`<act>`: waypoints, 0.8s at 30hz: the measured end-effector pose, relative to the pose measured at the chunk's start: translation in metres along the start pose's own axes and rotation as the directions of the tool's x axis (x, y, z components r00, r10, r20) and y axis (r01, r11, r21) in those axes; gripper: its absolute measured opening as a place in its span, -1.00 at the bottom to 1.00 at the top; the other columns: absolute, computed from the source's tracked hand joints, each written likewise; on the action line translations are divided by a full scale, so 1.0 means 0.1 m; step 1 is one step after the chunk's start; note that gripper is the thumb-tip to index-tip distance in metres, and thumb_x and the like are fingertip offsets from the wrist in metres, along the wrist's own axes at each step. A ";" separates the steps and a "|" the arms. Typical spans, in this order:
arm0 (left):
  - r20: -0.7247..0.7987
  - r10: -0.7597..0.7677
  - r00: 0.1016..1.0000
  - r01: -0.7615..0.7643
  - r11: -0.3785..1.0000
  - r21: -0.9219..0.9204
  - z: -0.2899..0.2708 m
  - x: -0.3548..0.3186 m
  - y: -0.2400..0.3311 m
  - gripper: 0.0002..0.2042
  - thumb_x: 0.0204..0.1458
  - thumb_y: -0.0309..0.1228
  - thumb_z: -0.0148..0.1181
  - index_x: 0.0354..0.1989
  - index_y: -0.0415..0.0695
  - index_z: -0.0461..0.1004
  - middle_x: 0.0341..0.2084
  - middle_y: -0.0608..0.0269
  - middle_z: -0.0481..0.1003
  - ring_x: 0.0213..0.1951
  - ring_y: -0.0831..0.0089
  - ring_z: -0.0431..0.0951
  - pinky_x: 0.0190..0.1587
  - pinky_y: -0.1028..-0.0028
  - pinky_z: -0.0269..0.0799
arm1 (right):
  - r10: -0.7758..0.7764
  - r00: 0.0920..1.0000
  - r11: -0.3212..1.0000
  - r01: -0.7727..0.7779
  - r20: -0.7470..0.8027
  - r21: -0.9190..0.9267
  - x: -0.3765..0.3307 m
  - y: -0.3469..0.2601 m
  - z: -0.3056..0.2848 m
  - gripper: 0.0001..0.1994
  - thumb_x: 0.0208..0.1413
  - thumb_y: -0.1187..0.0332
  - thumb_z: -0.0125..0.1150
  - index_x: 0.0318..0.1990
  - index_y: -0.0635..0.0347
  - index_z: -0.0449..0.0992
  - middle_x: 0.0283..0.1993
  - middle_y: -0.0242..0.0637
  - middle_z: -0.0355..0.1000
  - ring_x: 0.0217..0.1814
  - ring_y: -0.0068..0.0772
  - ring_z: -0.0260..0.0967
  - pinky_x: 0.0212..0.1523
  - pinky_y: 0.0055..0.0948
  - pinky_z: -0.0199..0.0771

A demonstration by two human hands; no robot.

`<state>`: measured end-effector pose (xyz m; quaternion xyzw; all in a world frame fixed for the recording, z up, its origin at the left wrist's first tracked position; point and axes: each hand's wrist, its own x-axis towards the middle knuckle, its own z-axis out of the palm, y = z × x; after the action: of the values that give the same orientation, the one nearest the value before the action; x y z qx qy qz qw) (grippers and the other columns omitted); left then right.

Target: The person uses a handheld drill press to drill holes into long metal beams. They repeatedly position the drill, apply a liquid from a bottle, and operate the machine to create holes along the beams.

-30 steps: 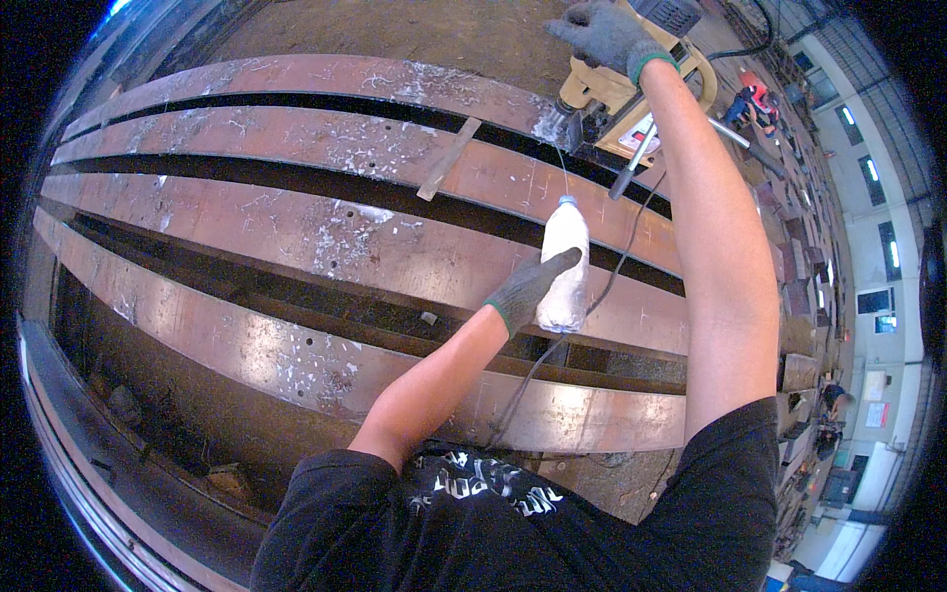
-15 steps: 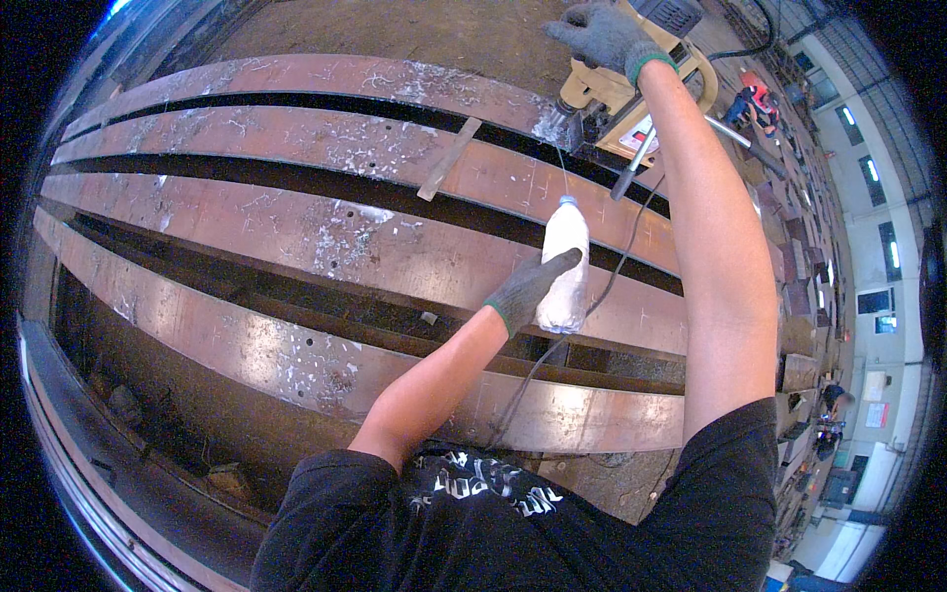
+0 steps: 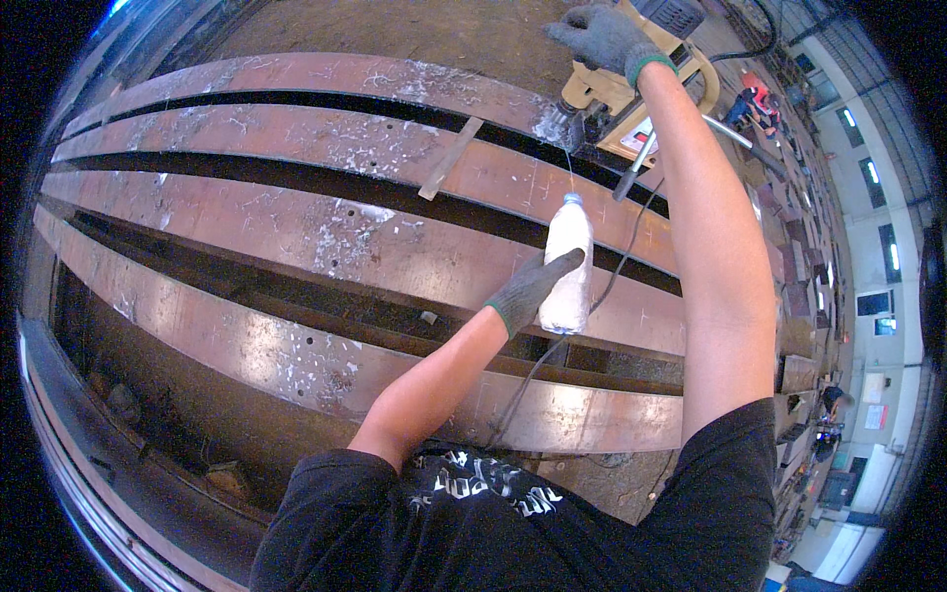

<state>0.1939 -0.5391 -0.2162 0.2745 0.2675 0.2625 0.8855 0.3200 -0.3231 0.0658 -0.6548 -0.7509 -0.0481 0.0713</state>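
Observation:
My left hand [image 3: 541,286], in a dark grey glove with a green cuff, is closed around a plastic bottle [image 3: 565,232] of white liquid with a blue cap. From the cap a thin stream runs up toward the cutter of a beige portable drilling machine [image 3: 631,116]. The machine stands on the far steel beams, and whitish wet shavings lie around its cutter. My right hand [image 3: 602,39], gloved in grey, lies over the top of this machine with fingers extended to the left; part of it is hard to make out. Metal feed handles [image 3: 636,163] stick out below the right forearm.
Several long brown steel beams [image 3: 247,222] run left to right with dark gaps between them, strewn with curly shavings. A flat metal strip [image 3: 450,158] lies across two beams. A black cable [image 3: 623,252] trails past the bottle. People [image 3: 758,107] work far right.
The bottle and my left hand have shifted very slightly to the right. My right hand stays in place on the machine.

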 end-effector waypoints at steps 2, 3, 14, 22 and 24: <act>-0.020 0.006 1.000 -0.005 0.999 0.038 0.03 -0.05 0.05 -0.41 0.18 -0.04 0.36 0.21 -0.23 0.42 -0.10 0.16 0.60 -0.16 0.34 0.65 -0.12 0.34 0.64 | 0.020 1.000 0.999 -0.021 0.022 0.030 -0.01 -0.03 -0.02 -0.45 0.22 -0.09 0.15 -0.04 0.31 0.66 -0.03 0.11 0.62 0.07 0.07 0.58 0.15 -0.12 0.51; -0.019 0.004 1.000 -0.003 0.999 0.050 0.04 -0.07 0.08 -0.40 0.18 -0.04 0.36 0.22 -0.24 0.41 -0.07 0.16 0.59 -0.14 0.35 0.64 -0.09 0.35 0.62 | 0.031 0.999 0.999 -0.033 0.033 0.044 -0.01 -0.03 -0.02 -0.45 0.22 -0.09 0.16 -0.04 0.31 0.66 -0.03 0.11 0.62 0.07 0.07 0.58 0.15 -0.12 0.51; -0.027 0.076 0.997 -0.070 0.984 0.167 -0.04 -0.05 0.02 -0.27 0.13 -0.01 0.39 0.31 -0.28 0.33 0.10 0.07 0.51 0.07 0.30 0.54 0.10 0.31 0.50 | 0.003 1.000 1.000 -0.003 -0.024 -0.011 -0.02 -0.05 0.00 -0.46 0.21 -0.08 0.15 -0.06 0.30 0.67 -0.03 0.09 0.62 0.08 0.09 0.57 0.17 -0.12 0.50; -0.094 0.462 0.882 -0.324 0.739 0.591 -0.17 -0.21 0.17 -0.06 -0.09 -0.07 0.53 0.41 -0.26 0.18 0.22 -0.08 0.46 0.23 0.13 0.48 0.26 0.22 0.40 | -0.022 0.999 1.000 0.022 -0.047 -0.001 0.00 0.00 0.07 -0.48 0.20 -0.07 0.17 -0.10 0.29 0.68 -0.08 0.07 0.63 0.04 0.09 0.58 0.14 -0.11 0.51; -0.071 0.545 0.835 -0.373 0.656 0.656 -0.21 -0.19 0.12 -0.04 -0.16 -0.11 0.58 0.42 -0.18 0.19 0.21 -0.06 0.48 0.24 0.10 0.49 0.26 0.19 0.41 | -0.053 0.997 0.998 0.052 -0.049 -0.022 0.02 0.03 0.09 -0.49 0.20 -0.06 0.17 -0.12 0.28 0.68 -0.09 0.07 0.63 0.03 0.08 0.58 0.13 -0.11 0.51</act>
<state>0.1638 -0.5347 -0.2175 0.5701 0.3733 0.4109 0.6056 0.3224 -0.3189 0.0577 -0.6343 -0.7652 -0.0739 0.0820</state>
